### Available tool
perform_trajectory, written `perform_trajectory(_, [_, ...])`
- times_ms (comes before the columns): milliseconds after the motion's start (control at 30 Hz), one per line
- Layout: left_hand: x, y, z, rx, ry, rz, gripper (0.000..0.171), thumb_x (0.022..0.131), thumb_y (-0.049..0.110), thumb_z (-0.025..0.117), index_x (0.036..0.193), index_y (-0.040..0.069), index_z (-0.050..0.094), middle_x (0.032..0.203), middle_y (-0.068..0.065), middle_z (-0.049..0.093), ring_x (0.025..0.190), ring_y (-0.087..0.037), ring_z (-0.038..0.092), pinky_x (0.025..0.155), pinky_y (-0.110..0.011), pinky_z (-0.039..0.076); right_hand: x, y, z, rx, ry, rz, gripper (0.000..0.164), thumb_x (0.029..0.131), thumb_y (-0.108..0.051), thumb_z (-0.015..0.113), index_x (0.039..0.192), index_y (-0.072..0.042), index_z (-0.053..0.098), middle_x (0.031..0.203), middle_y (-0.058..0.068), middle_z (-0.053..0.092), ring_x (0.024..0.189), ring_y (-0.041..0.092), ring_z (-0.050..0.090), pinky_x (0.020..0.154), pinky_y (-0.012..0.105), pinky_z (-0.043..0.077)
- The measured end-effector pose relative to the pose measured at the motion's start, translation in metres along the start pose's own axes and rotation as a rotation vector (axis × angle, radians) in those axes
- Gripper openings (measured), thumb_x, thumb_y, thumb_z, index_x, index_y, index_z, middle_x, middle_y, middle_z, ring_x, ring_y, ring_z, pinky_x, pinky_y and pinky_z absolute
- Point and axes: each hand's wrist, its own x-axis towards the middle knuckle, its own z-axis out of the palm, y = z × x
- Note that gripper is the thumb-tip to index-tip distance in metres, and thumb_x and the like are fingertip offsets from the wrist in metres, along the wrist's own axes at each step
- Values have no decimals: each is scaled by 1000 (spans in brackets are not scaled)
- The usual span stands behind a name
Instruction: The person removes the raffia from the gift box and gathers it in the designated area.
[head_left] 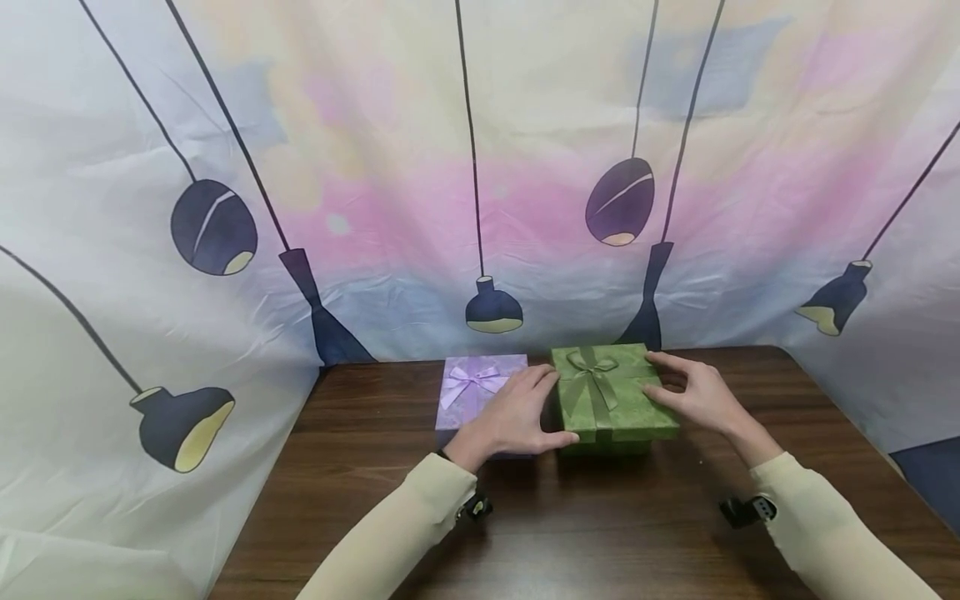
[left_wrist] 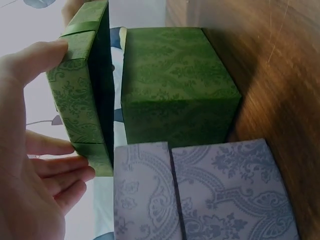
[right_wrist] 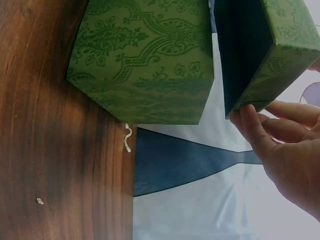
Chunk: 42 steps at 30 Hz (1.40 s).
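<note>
The green gift-box lid (head_left: 633, 408), topped with a ribbon bow (head_left: 592, 371), is held between both hands. My left hand (head_left: 517, 412) grips its left side, thumb on the front edge. On the opposite side, my right hand (head_left: 701, 396) pinches the rim with thumb and fingers. Both wrist views show the lid raised clear of the green patterned box (left_wrist: 175, 65), with a gap between them. The box stands on the table, its inside hidden. Beside it on the left sits a lavender gift box (head_left: 453, 417) with its own bow and lid on, partly behind my left hand.
The dark wooden table (head_left: 360, 492) runs back to a cloth backdrop (head_left: 405, 167) printed with hanging lamps, close behind the boxes. A pale curled scrap (right_wrist: 128, 140) lies by the table's back edge, and a small crumb (right_wrist: 40, 201) lies on the wood.
</note>
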Motion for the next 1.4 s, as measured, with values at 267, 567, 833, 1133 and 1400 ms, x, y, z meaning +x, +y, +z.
perform_trajectory(267, [-5, 4, 1, -28, 38, 5, 96, 78, 68, 64, 146, 5, 41, 148, -11, 43, 137, -26, 41, 114, -39, 32, -5, -4, -2, -29, 12, -7, 63, 92, -34, 67, 142, -3, 48, 135, 24, 56, 111, 38, 62, 86, 47, 54])
perform_trajectory(567, [-12, 6, -1, -76, 54, -2, 97, 76, 66, 67, 147, 5, 40, 150, -12, 41, 137, -26, 41, 113, -40, 35, -12, -7, -2, -42, 15, -25, 61, 92, -32, 68, 142, -3, 49, 137, 23, 55, 111, 40, 62, 87, 48, 53])
perform_trajectory(833, [-14, 11, -3, -75, 87, -4, 98, 76, 65, 69, 147, 5, 40, 150, -9, 39, 138, -25, 40, 113, -38, 34, -16, -14, -4, -23, 17, -19, 62, 92, -31, 68, 144, -5, 47, 138, 23, 53, 114, 41, 61, 89, 53, 50])
perform_trajectory(1133, [-19, 15, -6, -78, 94, 8, 98, 76, 65, 68, 147, 5, 40, 150, -12, 40, 138, -25, 39, 113, -40, 35, -24, -19, -6, -30, 31, -43, 60, 91, -27, 69, 143, -5, 48, 141, 23, 51, 112, 39, 62, 88, 49, 52])
perform_trajectory(1400, [-26, 19, -7, -100, 88, -14, 99, 75, 65, 69, 147, 5, 40, 150, -12, 40, 138, -26, 40, 113, -41, 35, -27, -22, -6, -57, 26, -50, 60, 90, -27, 70, 143, -6, 49, 141, 24, 51, 110, 38, 63, 85, 36, 54])
